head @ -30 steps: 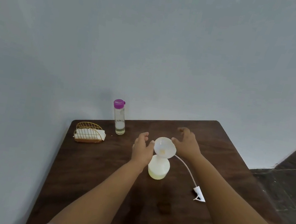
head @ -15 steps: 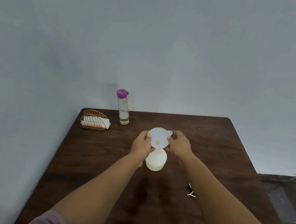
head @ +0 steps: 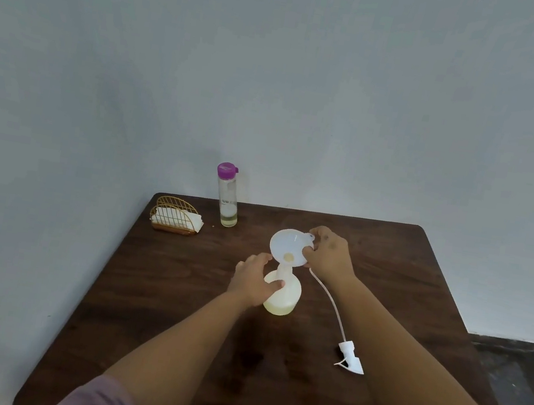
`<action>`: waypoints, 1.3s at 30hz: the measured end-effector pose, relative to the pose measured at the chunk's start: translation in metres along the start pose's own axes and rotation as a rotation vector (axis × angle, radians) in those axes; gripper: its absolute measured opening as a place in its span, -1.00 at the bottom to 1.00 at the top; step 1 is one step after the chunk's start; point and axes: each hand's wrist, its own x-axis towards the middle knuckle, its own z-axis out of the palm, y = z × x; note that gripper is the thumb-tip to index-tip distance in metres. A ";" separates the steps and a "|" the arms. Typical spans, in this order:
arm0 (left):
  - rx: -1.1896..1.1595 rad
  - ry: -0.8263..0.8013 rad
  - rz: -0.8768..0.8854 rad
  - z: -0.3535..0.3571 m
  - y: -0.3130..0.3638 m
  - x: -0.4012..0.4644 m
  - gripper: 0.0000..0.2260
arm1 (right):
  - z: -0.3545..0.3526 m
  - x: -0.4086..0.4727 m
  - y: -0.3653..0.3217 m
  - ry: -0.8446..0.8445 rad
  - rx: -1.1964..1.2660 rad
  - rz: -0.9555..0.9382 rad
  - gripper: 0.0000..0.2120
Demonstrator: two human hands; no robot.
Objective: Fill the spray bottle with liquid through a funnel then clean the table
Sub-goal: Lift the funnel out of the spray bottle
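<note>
At frame centre, on the dark wooden table (head: 176, 292), the spray bottle (head: 283, 295) stands upright with its head off, a pale yellowish tint in its lower body, though whether that is liquid or the plastic itself I cannot tell. The white funnel (head: 290, 248) sits with its stem in the bottle's neck, bowl tilted toward the camera. The left hand (head: 255, 282) wraps the bottle's shoulder from the left, fingers (head: 272, 283) closed around it and steadying it. The right hand (head: 328, 255) is at the funnel's right rim, thumb and fingertips pinched on the rim near its small tab. The spray head (head: 350, 355) lies on the table lower right of the bottle, well apart from it, its thin dip tube (head: 327, 298) curving back up toward the right hand. In the upper left part of the table, by the wall, stands a tall clear bottle with a purple cap (head: 227, 196), cap on, a little liquid low inside; this looks like the source for filling. Left of it, a gold wire holder (head: 175, 216) carries white napkins, untouched by the look of it. Judgement on progress: head removed and funnel seated, so preparation is about done. Pouring seems not yet begun, since the capped bottle is out of both hands. Left to do: uncap and pour, lift the funnel out, refit the spray head, spray and wipe the table.
</note>
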 end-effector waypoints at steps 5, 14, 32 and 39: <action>-0.126 0.032 -0.001 0.014 0.009 0.012 -0.52 | 0.001 0.002 0.005 0.029 -0.011 -0.032 -0.64; -0.265 -0.011 -0.006 0.018 0.008 0.018 -0.61 | 0.000 0.007 0.009 0.050 0.031 -0.024 -0.63; -0.306 -0.058 -0.077 0.015 0.006 0.023 -0.57 | -0.004 0.005 0.020 0.037 0.204 0.136 -0.67; -0.273 -0.054 -0.055 0.014 0.007 0.022 -0.55 | 0.001 0.003 0.024 0.047 0.203 0.161 -0.67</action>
